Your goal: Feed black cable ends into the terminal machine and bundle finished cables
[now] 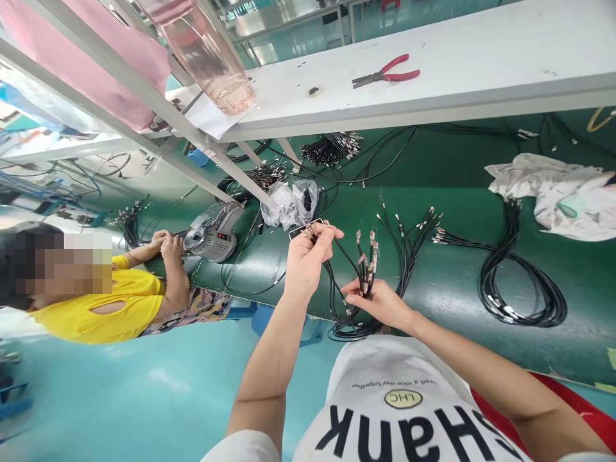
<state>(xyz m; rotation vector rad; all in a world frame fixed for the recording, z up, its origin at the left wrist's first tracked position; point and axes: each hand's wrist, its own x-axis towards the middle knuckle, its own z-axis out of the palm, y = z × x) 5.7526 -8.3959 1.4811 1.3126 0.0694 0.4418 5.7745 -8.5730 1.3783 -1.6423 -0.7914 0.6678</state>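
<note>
My left hand is closed in a pinch around black cable ends with small metal connectors, just over the front part of the green bench. A thin dark piece with a light edge shows at its fingertips, too small to make out. To its right, my right hand grips a bundle of black cables, whose metal-tipped ends stand up above the fingers. Loops of black cable hang down below the hands at the bench edge. Close to the right hand lies another spread cable bunch with its tips pointing away.
A coiled cable bundle and a crumpled white cloth lie at right. Clear plastic bags and a grey machine stand left. The white shelf holds red-handled pliers and a bottle. A co-worker sits far left.
</note>
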